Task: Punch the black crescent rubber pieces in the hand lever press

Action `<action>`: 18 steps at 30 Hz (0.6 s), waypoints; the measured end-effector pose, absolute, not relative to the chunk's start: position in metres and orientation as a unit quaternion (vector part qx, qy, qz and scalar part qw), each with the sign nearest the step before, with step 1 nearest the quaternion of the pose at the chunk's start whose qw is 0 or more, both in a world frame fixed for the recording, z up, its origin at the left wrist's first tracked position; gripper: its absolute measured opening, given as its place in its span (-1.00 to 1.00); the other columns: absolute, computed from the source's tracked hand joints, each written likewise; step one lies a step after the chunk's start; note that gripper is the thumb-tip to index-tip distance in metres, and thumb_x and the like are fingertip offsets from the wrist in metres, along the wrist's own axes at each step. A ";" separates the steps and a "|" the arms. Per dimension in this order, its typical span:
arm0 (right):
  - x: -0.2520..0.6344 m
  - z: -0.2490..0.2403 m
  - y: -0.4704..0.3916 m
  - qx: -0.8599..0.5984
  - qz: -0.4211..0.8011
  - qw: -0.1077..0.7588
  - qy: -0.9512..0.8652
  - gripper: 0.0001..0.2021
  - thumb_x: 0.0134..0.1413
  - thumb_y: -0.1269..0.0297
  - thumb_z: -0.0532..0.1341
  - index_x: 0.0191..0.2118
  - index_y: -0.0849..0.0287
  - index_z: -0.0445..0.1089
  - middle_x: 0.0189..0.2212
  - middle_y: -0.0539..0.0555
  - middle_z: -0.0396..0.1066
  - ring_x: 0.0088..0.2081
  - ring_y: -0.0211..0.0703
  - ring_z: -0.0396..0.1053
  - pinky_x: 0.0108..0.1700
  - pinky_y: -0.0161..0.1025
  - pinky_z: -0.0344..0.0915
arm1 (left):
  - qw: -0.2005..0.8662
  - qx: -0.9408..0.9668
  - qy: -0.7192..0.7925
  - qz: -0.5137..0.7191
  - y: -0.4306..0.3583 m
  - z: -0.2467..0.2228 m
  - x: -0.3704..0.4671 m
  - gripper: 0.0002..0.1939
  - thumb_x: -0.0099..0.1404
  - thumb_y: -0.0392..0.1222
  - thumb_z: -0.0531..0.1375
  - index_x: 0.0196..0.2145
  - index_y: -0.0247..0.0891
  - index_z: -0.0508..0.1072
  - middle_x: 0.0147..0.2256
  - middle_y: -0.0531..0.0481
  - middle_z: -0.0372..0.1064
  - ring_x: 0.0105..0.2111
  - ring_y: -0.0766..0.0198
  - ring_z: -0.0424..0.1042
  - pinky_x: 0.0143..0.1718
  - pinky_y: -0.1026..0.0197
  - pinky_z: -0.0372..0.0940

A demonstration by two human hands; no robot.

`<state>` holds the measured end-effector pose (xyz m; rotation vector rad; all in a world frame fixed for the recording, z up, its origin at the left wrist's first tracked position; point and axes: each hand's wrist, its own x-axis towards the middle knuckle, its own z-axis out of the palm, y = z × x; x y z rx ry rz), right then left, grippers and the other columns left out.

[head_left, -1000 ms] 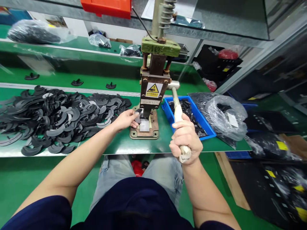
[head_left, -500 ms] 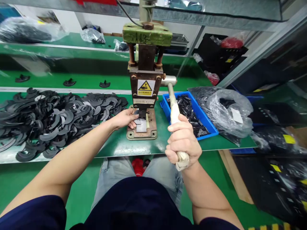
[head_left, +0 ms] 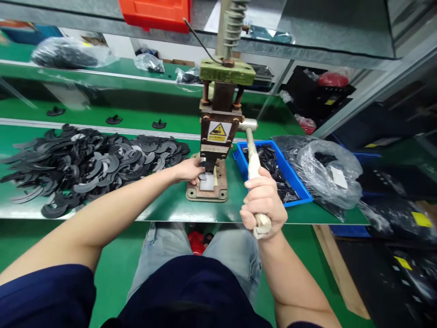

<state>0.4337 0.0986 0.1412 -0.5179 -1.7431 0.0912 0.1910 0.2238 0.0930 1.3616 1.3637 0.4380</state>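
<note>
My left hand [head_left: 190, 171] pinches a dark curved part [head_left: 202, 176] at the base of the hand press [head_left: 219, 132], under its ram. Beneath the fingertips a pale metal plate [head_left: 206, 182] lies on the press base [head_left: 221, 184]. Wrapped round the tape-covered lower end of the press lever [head_left: 253, 157] is my right hand [head_left: 264, 200]. The lever leans up and away to its metal hub beside the press.
A heap of black curved parts [head_left: 92, 159] covers the bench on the left. Right of the press are a blue tray [head_left: 295, 180] of small black parts and a clear plastic bag [head_left: 327, 159]. Three black pieces lie behind. An orange bin [head_left: 155, 13] hangs above.
The view has shifted, so the press and bench sit further right and lower, and the orange bin shows more. Both hands keep their holds on the part and the lever.
</note>
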 end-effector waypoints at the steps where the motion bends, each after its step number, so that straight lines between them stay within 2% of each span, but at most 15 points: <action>1: 0.434 0.143 0.098 -0.222 0.037 0.609 -0.760 -0.92 0.10 0.27 0.38 -0.38 0.03 0.48 -0.43 -0.10 0.46 -0.11 -0.11 0.57 0.39 0.24 0.36 | 0.533 0.601 0.554 0.219 0.215 0.092 0.189 -0.80 0.44 -0.18 0.28 -0.03 -0.26 0.48 -0.60 0.05 0.43 -0.64 0.25 0.46 -0.55 0.27 0.33; 4: 0.435 0.144 0.100 -0.222 0.034 0.619 -0.752 -0.91 0.00 0.37 0.40 -0.40 0.04 0.52 -0.44 -0.07 0.49 -0.13 -0.06 0.57 0.36 0.26 0.36 | 0.474 0.674 0.474 0.311 0.175 0.085 0.171 -0.79 0.46 -0.13 0.24 -0.01 -0.22 0.56 -0.35 -0.08 0.59 -0.41 0.18 0.58 -0.34 0.18 0.47; 7: 0.433 0.140 0.106 -0.235 0.037 0.638 -0.732 -0.89 -0.05 0.32 0.43 -0.46 0.00 0.51 -0.48 -0.06 0.49 -0.18 -0.02 0.59 0.31 0.27 0.40 | 0.403 0.666 0.509 0.367 0.122 0.071 0.133 -0.75 0.44 -0.04 0.27 0.01 -0.09 0.61 -0.14 -0.11 0.61 -0.19 0.12 0.59 -0.11 0.08 0.50; 12: 0.427 0.136 0.113 -0.231 0.008 0.677 -0.699 -0.75 -0.04 0.15 0.46 -0.57 0.00 0.43 -0.56 -0.10 0.45 -0.30 -0.06 0.58 0.25 0.26 0.46 | 0.156 0.504 0.694 0.490 0.041 0.033 0.030 -0.74 0.43 0.02 0.24 -0.06 -0.18 0.46 -0.15 -0.14 0.38 -0.18 0.07 0.42 -0.05 -0.05 0.41; 15: 0.425 0.135 0.116 -0.229 -0.010 0.685 -0.692 -0.69 -0.05 0.11 0.48 -0.61 0.02 0.39 -0.59 -0.10 0.43 -0.34 -0.06 0.57 0.20 0.26 0.49 | -0.004 0.418 0.777 0.471 0.014 0.010 -0.035 -0.69 0.33 0.02 0.33 -0.10 -0.20 0.43 -0.17 -0.08 0.32 -0.20 0.12 0.38 0.01 -0.01 0.38; 18: 0.426 0.136 0.118 -0.233 -0.016 0.680 -0.696 -0.69 -0.07 0.16 0.50 -0.61 0.03 0.39 -0.60 -0.10 0.42 -0.36 -0.07 0.57 0.18 0.26 0.50 | -0.068 0.302 0.829 0.466 0.003 -0.003 -0.086 -0.60 0.28 0.04 0.37 -0.06 -0.21 0.41 -0.07 -0.09 0.29 -0.16 0.15 0.38 0.08 -0.01 0.37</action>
